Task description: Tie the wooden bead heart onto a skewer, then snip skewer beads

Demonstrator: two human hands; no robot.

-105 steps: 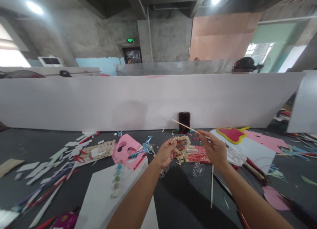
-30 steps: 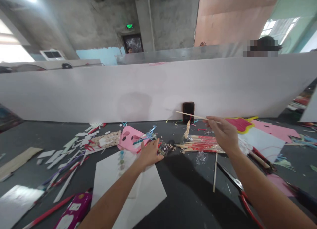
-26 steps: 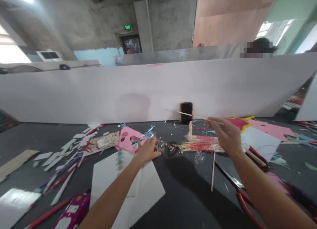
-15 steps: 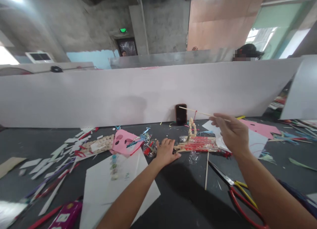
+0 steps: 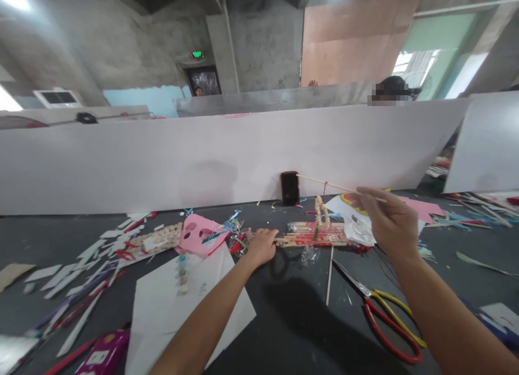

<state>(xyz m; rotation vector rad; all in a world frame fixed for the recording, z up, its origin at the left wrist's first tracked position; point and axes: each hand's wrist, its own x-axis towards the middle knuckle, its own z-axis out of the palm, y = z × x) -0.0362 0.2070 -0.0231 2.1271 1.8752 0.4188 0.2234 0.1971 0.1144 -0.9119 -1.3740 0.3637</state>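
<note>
Illegibly marked paper (image 5: 170,310) lies near the left hand (image 5: 261,247).

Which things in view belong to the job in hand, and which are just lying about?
In use, it seems:
thin stick, gripped by the right hand
beaded ring, hanging from it on red string
left hand: hold unclear

Lying about, apparently:
scissors
phone
holed pink piece
purple object

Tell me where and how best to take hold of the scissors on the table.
I'd take the scissors by the red handle and yellow handle, from above on the near side: both loops face that way, while the blades point away, tips near a loose stick. The right forearm passes close by the yellow loop in view, so the red side looks freer.
</note>
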